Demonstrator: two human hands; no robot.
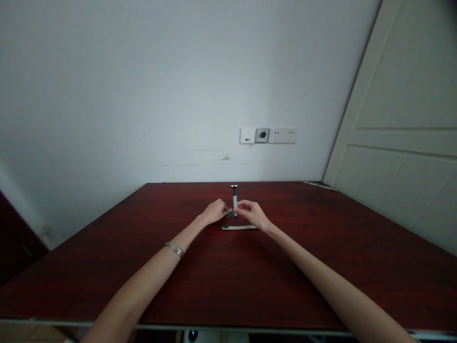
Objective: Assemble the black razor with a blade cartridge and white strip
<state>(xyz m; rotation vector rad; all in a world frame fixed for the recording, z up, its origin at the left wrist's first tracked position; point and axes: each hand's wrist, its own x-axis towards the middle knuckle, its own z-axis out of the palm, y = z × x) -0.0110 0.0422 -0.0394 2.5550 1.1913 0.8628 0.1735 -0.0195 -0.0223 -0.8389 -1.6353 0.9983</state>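
Upright over the table stands a razor (234, 200) with a white and black handle, its T-shaped head at the top. My right hand (251, 212) is closed on the lower part of its handle, thumb and fingers pinched. Just left of the razor, a small grey case (230, 213) lies on the table. My left hand (215, 211) is closed at that case's left edge, fingertips pinching it; the fingers hide part of it. Nearer to me lies a long, thin white object (240, 227) with a dark grey left end, its right end hidden behind my right hand.
The dark red wooden table (221, 281) reaches back to a white wall (200, 95). Sockets (283, 136) are set in the wall above it. A pale panelled door (400, 124) stands at the right. A flat strip (319, 186) lies at the far right corner.
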